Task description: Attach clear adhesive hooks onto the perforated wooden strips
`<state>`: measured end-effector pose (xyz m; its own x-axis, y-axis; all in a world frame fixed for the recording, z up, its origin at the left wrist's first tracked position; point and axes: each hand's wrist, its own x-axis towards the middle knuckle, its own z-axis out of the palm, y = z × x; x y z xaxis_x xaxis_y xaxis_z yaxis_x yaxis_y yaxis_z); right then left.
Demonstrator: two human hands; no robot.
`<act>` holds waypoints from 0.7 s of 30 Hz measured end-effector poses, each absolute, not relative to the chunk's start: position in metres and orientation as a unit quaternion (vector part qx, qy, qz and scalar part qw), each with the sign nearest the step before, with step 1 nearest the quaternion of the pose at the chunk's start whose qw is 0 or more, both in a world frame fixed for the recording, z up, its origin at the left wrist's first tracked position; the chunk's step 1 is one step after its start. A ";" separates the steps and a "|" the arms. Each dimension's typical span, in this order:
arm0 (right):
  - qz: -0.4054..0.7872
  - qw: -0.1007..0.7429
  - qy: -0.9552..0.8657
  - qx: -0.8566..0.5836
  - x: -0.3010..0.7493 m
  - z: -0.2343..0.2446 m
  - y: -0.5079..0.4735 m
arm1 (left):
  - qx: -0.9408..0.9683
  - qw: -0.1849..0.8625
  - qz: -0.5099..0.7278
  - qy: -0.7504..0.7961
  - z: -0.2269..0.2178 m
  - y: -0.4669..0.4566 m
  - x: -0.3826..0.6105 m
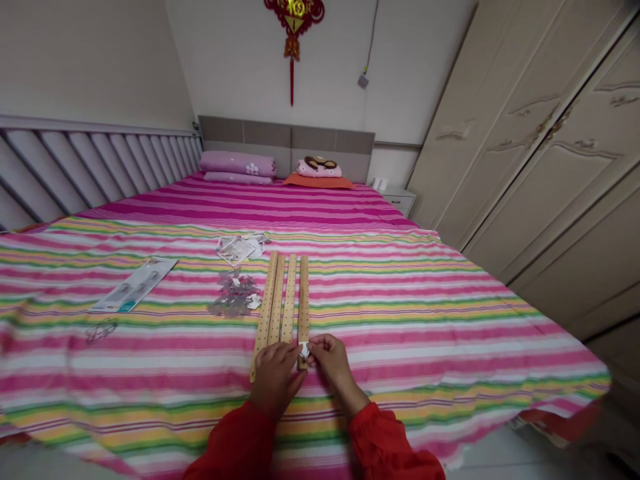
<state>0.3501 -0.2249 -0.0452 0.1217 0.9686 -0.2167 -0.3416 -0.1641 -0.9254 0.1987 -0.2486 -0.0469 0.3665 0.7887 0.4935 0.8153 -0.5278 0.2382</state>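
Note:
Four pale wooden strips (304,293) with rows of small holes lie side by side on the striped bedspread, pointing away from me. At the near end of the rightmost strip sits a small white hook-like piece (305,349). My right hand (333,360) pinches that white piece from the right, thumb and index finger together. My left hand (276,375) rests over the near ends of the other strips, its fingertips beside the white piece and its thumb apart. To the left lies a pile of small clear plastic pieces (235,293), some with white parts.
Behind the pile are clear packets (239,249). Further left lie a flat blister package (137,283) and a thin wire-like item (101,330). The bed bears folded bedding (237,163) at its head, a slatted rail (100,157) at left. A wardrobe (540,147) stands right.

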 end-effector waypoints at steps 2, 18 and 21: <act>0.581 0.564 -0.319 -0.494 0.350 -0.048 -0.225 | -0.821 0.025 -0.290 -0.492 -0.046 -0.249 0.200; 0.556 0.533 -0.351 -0.533 0.348 -0.051 -0.220 | -0.821 0.039 -0.277 -0.499 -0.049 -0.245 0.203; 0.544 0.531 -0.348 -0.549 0.348 -0.057 -0.218 | -0.812 0.042 -0.280 -0.510 -0.051 -0.246 0.206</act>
